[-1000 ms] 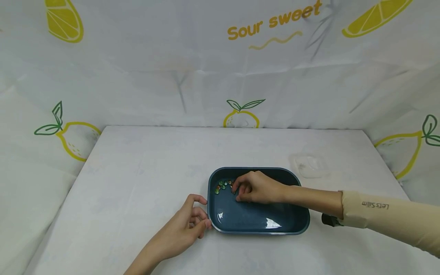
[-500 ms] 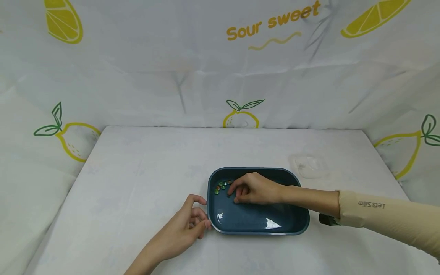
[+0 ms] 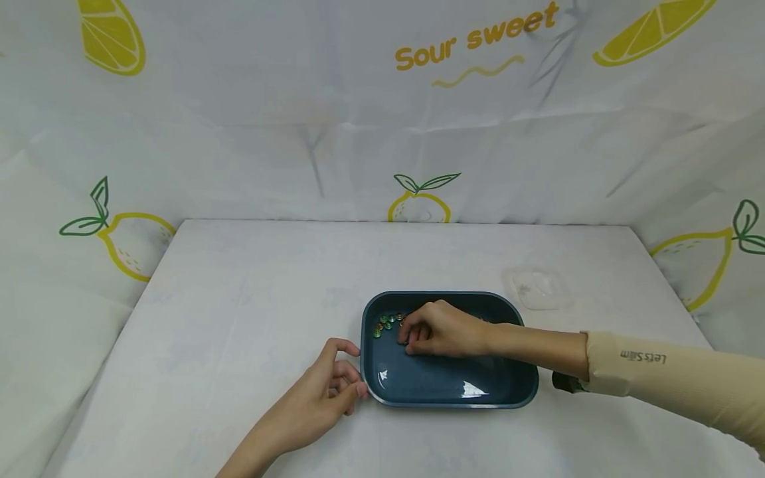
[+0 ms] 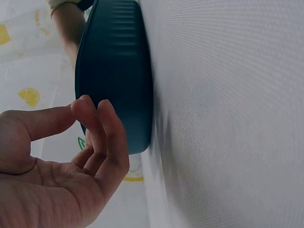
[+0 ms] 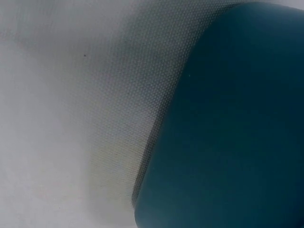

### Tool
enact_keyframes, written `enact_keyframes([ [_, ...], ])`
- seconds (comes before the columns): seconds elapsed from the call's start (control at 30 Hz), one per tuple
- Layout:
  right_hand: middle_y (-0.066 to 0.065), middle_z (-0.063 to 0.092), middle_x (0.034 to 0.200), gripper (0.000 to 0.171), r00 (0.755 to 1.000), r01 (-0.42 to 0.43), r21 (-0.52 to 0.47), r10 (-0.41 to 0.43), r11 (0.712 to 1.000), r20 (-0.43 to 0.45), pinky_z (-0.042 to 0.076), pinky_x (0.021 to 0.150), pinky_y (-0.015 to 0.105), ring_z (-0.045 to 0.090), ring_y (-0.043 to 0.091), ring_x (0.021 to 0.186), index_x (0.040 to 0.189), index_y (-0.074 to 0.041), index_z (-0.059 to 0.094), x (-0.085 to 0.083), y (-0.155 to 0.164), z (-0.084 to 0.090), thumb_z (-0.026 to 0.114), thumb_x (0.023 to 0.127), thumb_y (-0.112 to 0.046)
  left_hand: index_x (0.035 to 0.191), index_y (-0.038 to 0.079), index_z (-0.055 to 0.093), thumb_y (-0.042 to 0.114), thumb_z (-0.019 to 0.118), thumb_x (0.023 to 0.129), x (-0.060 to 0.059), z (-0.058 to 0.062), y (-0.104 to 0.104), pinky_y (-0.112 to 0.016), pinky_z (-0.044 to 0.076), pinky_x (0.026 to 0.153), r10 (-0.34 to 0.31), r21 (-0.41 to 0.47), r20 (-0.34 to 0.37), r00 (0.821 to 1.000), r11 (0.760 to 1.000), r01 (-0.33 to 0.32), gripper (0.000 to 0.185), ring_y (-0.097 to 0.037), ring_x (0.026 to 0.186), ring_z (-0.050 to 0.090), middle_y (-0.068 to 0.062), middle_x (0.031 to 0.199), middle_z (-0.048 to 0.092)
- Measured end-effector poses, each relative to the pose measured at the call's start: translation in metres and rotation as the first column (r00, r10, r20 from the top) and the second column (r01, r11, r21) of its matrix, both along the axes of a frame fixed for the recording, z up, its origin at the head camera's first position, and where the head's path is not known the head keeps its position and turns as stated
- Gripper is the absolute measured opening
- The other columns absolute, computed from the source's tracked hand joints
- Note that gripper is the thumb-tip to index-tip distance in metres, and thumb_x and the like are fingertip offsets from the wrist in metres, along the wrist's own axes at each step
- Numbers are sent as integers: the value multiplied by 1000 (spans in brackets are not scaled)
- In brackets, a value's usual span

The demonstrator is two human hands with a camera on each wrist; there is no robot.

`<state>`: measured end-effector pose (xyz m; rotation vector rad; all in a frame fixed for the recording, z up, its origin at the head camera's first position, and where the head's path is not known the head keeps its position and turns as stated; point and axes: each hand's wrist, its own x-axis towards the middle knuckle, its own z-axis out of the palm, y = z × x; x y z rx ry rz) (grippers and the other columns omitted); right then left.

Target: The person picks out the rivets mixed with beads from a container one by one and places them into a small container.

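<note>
Right hand [image 3: 445,328] curled over marbles [image 3: 387,322] in tray's [image 3: 508,392] far-left corner, grasp hidden, left hand [image 3: 325,392] loosely curled, touching tray's near-left corner, table [image 3: 239,299] left open.

A white cloth [image 3: 251,299] covers the bench [image 3: 418,252]. Behind it and along both sides hangs a pale backdrop [image 3: 299,133] printed with yellow lemons [image 3: 128,239] and lemon slices [image 3: 110,36], bearing the orange words "Sour sweet" [image 3: 478,36]. Creases run across the fabric. The light is soft and even.
</note>
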<state>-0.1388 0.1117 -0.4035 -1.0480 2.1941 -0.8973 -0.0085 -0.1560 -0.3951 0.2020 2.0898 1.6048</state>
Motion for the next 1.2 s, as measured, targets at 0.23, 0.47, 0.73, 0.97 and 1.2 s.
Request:
enact_keyframes([
  [0.23,-2,77,90,5,1000,0,3,0,1000,-28,59,74,19,65,-2,77,102,-9,79,1,0,-2,80,97,-8,146,6,36,8,60,109,0,0,0,-22,52,69,-1,2,-1,1000,1000,1,45,-11,77,63,-10,101,69],
  [0.47,-1,79,90,5,1000,-10,-8,10,1000,-21,59,72,19,65,-2,76,97,-10,79,0,1,-2,77,98,-6,146,6,36,7,59,108,0,0,0,-23,52,69,-3,2,-5,1000,1000,3,45,-11,76,63,-10,101,68],
  [0.73,-3,79,90,6,1000,-6,-5,6,1000,11,60,74,18,66,-2,76,97,-11,79,1,1,1,77,99,-6,146,6,36,8,60,109,0,0,0,-23,51,69,-2,3,-3,1000,1000,2,45,-11,76,63,-10,101,68],
  [0.97,-3,80,92,4,1000,1,-23,-1,1000,-16,61,76,20,67,-1,78,102,-8,80,0,2,10,77,99,-7,146,6,36,8,60,109,0,0,0,-23,51,69,-3,3,-4,1000,1000,3,45,-11,76,63,-10,101,69],
  [1.2,-3,80,94,4,999,12,-28,-13,1000,-29,61,75,21,66,-1,78,103,-9,80,2,3,19,78,99,-10,146,6,36,8,61,109,0,0,0,-23,52,69,4,4,8,1000,1000,-4,45,-13,76,63,-10,100,69],
])
